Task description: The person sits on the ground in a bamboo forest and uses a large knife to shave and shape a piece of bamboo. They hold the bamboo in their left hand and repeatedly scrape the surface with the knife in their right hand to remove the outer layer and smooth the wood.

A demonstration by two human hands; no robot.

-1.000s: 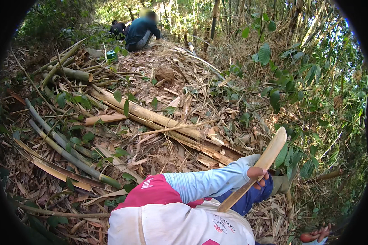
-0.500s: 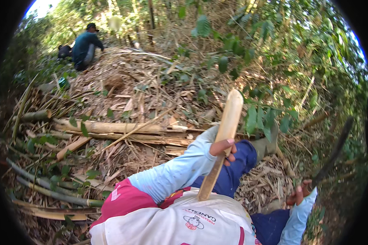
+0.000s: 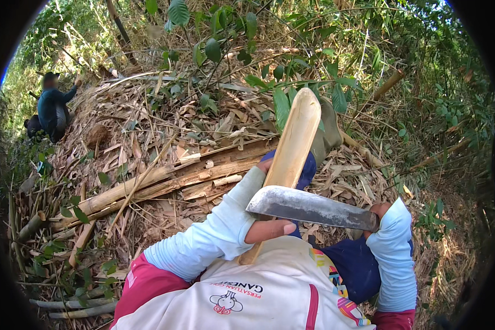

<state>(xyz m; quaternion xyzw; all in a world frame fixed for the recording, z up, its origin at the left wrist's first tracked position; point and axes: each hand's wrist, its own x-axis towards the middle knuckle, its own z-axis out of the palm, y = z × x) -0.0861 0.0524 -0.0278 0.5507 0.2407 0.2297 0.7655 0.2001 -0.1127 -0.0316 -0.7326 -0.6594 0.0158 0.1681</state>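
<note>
A pale split bamboo piece (image 3: pixel 292 146) with a rounded far end and hollowed inner face slants up from my lap, its near end against my shirt. My left hand (image 3: pixel 267 231) grips it, thumb across the near part; most of the other fingers are hidden behind the piece and the blade. In my right hand (image 3: pixel 380 213), closed round a mostly hidden handle, is a machete (image 3: pixel 313 208). Its broad grey blade points left and crosses over the bamboo, above my left thumb. Whether blade and bamboo touch, I cannot tell.
Split bamboo logs (image 3: pixel 132 192) lie on leaf litter to the left. Another person (image 3: pixel 54 107) sits at the far left. Leafy twigs (image 3: pixel 283 104) hang close behind the bamboo's far end. Green bamboo stems (image 3: pixel 82 308) lie at the lower left.
The machete has swung in from the far right to lie across the bamboo. The bamboo has turned its hollow face up. My view has shifted right, and the other person has raised an arm.
</note>
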